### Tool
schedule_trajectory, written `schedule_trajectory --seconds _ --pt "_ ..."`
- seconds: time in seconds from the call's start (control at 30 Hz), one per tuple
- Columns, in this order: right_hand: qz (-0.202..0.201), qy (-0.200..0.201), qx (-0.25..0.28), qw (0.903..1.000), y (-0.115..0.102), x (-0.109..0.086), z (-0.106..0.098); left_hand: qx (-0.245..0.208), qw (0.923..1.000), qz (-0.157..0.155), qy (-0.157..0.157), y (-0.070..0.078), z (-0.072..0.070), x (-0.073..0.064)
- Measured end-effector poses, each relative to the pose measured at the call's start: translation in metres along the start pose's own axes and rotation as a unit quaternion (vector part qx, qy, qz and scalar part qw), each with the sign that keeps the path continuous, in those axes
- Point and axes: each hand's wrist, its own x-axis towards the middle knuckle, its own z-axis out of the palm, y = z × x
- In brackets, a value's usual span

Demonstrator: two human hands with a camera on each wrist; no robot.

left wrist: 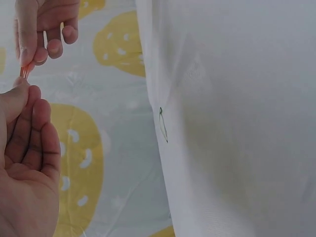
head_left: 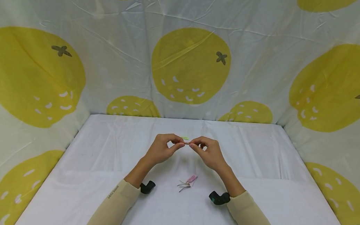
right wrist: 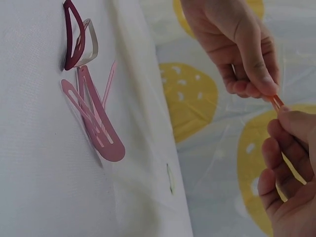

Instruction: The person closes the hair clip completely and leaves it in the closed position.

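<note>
Orange shows in the slim clip (right wrist: 276, 102) pinched between the two hands, which hold it by opposite ends above the desk (head_left: 68, 188). At one end, the left hand (head_left: 162, 149) grips it between thumb and forefinger; at the other, the right hand (head_left: 210, 153) does the same. Only a short middle stretch of the clip shows between the fingertips. On both hands the remaining fingers are loosely bent and clear of the clip.

White cloth covers the desk. On it, near the far edge and past the hands, lies a green clip (head_left: 185, 138). Nearer the person, between the forearms, is a small group: a pink clip (right wrist: 111, 132), a burgundy clip (right wrist: 68, 37) and a pale clip (right wrist: 95, 44) that sits partly behind the burgundy one.

Beige sleeves (head_left: 112, 205) reach almost to the wrists, and a black device (head_left: 148, 187) sits at each wrist. Behind and at both sides of the desk hangs a pale curtain (head_left: 120, 63) printed with big yellow fruit.
</note>
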Motion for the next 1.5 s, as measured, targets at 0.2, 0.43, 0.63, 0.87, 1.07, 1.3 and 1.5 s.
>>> schedule_trajectory --seconds 0.2,0.43,0.63,0.87,1.07,1.3,1.5 --pt "0.0 -0.006 0.002 1.0 0.0 0.0 -0.001 -0.017 0.9998 -0.001 -0.002 0.001 -0.001 0.0" --pt "0.008 -0.018 0.014 0.9997 0.0 0.0 -0.003 -0.028 0.9996 0.002 -0.009 0.001 -0.002 -0.001" --pt "0.014 -0.045 0.051 0.9976 -0.001 0.0 -0.006 -0.046 0.9987 0.007 -0.021 0.001 -0.003 -0.001" --pt "0.012 -0.057 0.091 0.9941 0.001 -0.001 -0.005 -0.053 0.9983 0.009 -0.025 0.002 -0.004 -0.001" --pt "0.028 -0.033 0.099 0.9941 0.007 0.0 -0.001 -0.04 0.9989 -0.02 -0.013 0.001 -0.002 -0.001" --pt "0.037 -0.007 0.071 0.9968 0.015 0.002 0.003 -0.032 0.998 -0.054 -0.009 -0.004 0.002 0.0" --pt "0.059 -0.01 0.043 0.9973 0.026 0.008 0.009 0.0 0.9956 -0.09 -0.023 -0.011 0.002 0.004"
